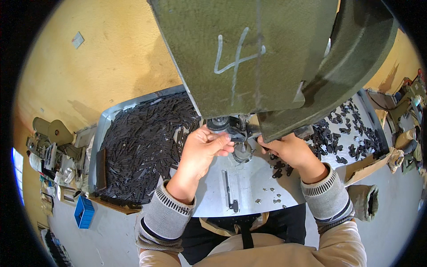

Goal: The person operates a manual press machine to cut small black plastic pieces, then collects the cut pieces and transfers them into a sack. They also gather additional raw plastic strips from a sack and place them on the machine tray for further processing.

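Both hands are raised at the work point of a dark green machine [240, 58], just above a metal table [209, 187]. The person's left hand [202, 149] has its thumb and fingers drawn close together beside a dark metal part [239, 133] beneath the machine head; whether they grip it cannot be told. Across from it, the right hand [289, 151] is partly curled, thumb and forefinger nearly closed near the same spot, and what it holds, if anything, is unclear. On the table below lie a long thin black piece [228, 191] and small brassy bits [271, 196]. Black strips [138, 147] heap the left side; short black parts [344, 129] scatter the right.
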`<move>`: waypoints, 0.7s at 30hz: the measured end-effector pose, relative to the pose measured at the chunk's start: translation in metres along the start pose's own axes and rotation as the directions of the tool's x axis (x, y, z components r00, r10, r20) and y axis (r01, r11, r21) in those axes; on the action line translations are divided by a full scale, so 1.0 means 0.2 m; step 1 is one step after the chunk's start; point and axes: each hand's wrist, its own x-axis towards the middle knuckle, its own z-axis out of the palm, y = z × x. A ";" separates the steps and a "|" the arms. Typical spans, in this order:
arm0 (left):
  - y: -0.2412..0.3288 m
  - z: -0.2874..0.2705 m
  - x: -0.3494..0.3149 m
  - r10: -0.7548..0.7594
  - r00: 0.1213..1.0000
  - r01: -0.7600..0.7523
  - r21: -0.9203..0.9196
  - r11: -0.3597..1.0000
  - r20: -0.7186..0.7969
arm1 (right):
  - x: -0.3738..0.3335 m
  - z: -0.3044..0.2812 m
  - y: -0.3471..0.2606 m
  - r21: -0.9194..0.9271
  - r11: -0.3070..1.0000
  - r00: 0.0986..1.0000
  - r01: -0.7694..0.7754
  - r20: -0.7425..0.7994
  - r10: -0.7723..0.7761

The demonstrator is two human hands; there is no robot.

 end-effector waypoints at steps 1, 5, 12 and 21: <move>-0.01 0.00 -0.01 -0.015 1.000 0.015 0.010 1.000 0.017 | 0.00 0.00 0.00 -0.030 0.999 0.999 0.032 -0.012 -0.033; -0.03 0.01 0.00 -0.022 1.000 0.022 0.031 0.999 -0.003 | -0.01 0.01 -0.01 -0.023 0.990 0.990 0.141 0.009 -0.141; -0.04 -0.02 0.00 -0.092 0.994 0.085 0.114 0.990 0.059 | 0.00 0.08 -0.02 -0.254 0.947 0.980 0.195 0.006 -0.200; -0.03 -0.05 0.01 -0.163 0.983 0.156 0.091 0.984 0.079 | 0.02 0.06 0.01 -0.315 0.949 0.999 -0.010 0.029 0.020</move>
